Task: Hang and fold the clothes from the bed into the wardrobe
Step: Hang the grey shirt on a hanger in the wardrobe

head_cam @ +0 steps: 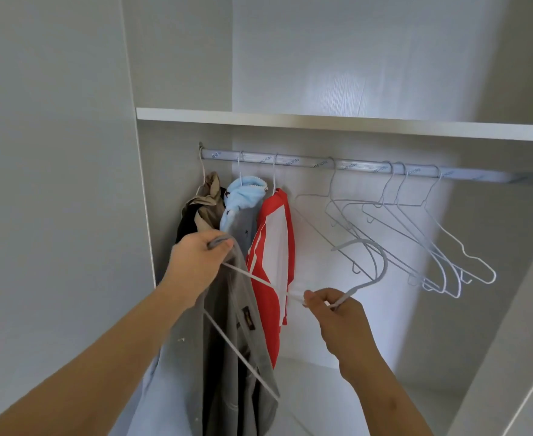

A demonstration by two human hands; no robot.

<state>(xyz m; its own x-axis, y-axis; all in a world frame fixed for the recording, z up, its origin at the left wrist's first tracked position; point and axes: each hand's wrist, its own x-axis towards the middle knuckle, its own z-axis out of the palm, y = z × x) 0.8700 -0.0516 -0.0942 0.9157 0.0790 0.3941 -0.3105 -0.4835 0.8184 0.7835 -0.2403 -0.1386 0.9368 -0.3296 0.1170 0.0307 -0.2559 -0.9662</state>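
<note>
I face the open wardrobe. My left hand (196, 262) grips the top edge of a grey garment (230, 357) that hangs down in front of me. My right hand (331, 305) pinches a white wire hanger (369, 265) at the base of its hook, and the hanger's arm runs left into the grey garment. The hook curves up to the right, below the rail (290, 160). Three garments hang at the rail's left end: a khaki one (202, 206), a light blue and grey one (243, 196) and a red and white one (274, 247).
Several empty white hangers (416, 234) hang on the right half of the rail. A white shelf (322, 122) runs just above the rail. The wardrobe's left side panel (70, 184) stands close to my left arm, and the floor of the compartment (322, 388) lies below.
</note>
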